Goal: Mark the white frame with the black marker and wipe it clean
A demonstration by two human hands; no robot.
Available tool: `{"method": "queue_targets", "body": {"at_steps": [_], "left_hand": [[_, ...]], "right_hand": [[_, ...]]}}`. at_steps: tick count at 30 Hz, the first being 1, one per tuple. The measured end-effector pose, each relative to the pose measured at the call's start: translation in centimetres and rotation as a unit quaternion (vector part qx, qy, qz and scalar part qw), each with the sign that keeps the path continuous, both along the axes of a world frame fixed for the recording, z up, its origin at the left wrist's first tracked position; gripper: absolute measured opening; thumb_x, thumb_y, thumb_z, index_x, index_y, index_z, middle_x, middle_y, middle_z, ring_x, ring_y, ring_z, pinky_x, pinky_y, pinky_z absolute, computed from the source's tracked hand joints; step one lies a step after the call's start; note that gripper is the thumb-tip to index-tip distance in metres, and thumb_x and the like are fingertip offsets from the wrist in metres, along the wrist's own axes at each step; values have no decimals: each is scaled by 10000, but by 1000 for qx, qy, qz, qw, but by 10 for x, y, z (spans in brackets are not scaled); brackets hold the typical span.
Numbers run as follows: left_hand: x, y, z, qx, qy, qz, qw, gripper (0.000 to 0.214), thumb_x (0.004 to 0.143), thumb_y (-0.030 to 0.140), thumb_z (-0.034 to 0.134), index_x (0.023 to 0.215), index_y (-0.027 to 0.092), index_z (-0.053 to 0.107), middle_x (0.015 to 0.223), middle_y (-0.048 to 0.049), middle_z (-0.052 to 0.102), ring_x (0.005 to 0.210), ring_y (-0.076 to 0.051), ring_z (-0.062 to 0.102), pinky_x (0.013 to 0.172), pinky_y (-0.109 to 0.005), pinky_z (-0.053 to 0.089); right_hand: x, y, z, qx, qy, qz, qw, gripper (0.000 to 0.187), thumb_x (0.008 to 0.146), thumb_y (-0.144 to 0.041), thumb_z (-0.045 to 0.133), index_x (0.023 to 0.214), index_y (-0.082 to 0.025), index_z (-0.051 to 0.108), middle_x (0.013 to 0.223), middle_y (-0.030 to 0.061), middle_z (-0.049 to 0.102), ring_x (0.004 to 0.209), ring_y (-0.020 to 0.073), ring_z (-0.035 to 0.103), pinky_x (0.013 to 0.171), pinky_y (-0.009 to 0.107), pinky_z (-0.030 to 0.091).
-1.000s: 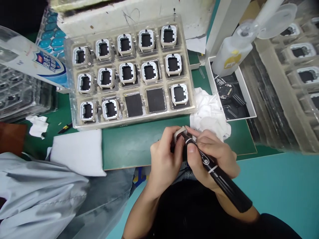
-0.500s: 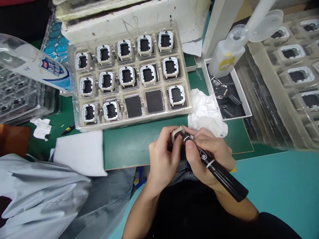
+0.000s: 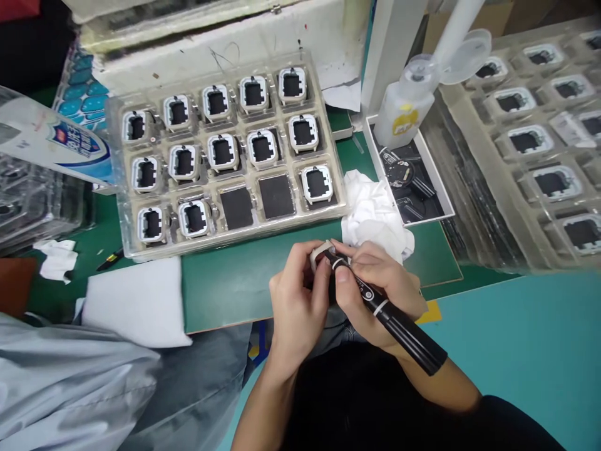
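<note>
My left hand [image 3: 298, 297] pinches a small pale watch case [image 3: 317, 252] between thumb and fingers above the front edge of the green table. A black marker pen [image 3: 399, 329] with white rings lies slantwise in my right hand [image 3: 375, 288], its tip end pressed to or just inside the case. My fingers hide much of the case and the pen's point. Beyond my hands stands a clear plastic tray [image 3: 235, 239] with several similar white-rimmed cases in its pockets. Two front pockets show only dark squares. Crumpled white cloth [image 3: 375, 213] lies just behind my right hand.
A pump bottle [image 3: 404, 109] stands in a white box [image 3: 449, 203] with small parts. Stacked trays [image 3: 488, 225] rise on the right. On the left are a labelled bottle [image 3: 70, 147], a folded white cloth [image 3: 134, 300] and a grey sleeve [image 3: 70, 376] of another person.
The view has shifted a little, so the tray and hands appear further left. Both hands keep their hold on the watch case and marker pen, with hardly any movement between them.
</note>
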State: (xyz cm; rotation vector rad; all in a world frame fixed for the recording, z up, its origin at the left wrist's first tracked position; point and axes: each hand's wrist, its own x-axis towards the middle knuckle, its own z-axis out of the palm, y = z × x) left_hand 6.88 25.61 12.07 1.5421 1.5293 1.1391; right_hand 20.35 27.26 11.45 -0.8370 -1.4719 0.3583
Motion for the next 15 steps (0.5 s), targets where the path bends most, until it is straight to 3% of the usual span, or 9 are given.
{"method": "queue_targets", "body": {"at_steps": [8,15], "left_hand": [[2,-1,2,-10,-6,3,1000,95,1098,204,696,1176,241,735,912,23,792,672,-116,651,652,-210,518],[3,0,1,-12,-17,2,1000,95,1114,251,701,1195,240,750,950,6,810,709,-127,686,672,-219,547]], "right_hand": [[1,2,3,-3,-8,17,1000,286,919,10,730,1023,-249,668,736,-62,608,661,163,671,892,493,822],[4,-1,1,-27,-10,-7,1000,259,950,-53,747,1089,-258,671,808,-33,683,839,234,833,828,463,819]]}}
